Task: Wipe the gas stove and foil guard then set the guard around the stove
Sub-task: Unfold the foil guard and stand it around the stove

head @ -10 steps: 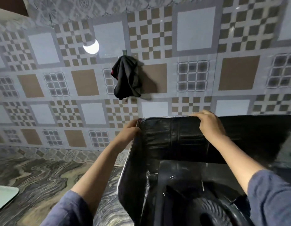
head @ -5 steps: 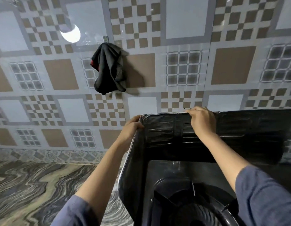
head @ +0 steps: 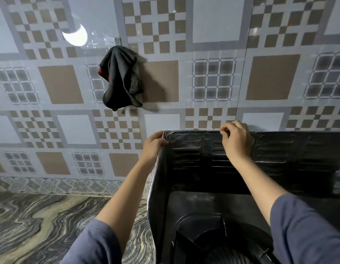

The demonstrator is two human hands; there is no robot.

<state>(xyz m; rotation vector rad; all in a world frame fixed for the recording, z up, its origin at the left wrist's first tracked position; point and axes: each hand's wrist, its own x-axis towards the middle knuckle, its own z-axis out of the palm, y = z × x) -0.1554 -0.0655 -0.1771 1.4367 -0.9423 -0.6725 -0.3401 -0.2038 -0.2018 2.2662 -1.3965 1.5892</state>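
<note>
A dark, shiny foil guard (head: 279,159) stands upright behind and to the left of the black gas stove (head: 203,216). Its back panel leans near the tiled wall and its left panel folds forward along the stove's side. My left hand (head: 153,147) grips the guard's top left corner. Further right, my right hand (head: 235,140) pinches the top edge of the back panel. The stove's burner ring (head: 213,242) shows at the bottom, partly hidden by my right sleeve.
A dark cloth (head: 120,79) hangs from a hook on the patterned tile wall (head: 213,35) above and left of the guard. The marbled grey countertop (head: 41,225) stretches to the left of the stove.
The view has shifted, so the cloth and wall sit differently in frame. Both hands stay on the guard's top edge, and my right hand has changed from a flat hold to a pinch.
</note>
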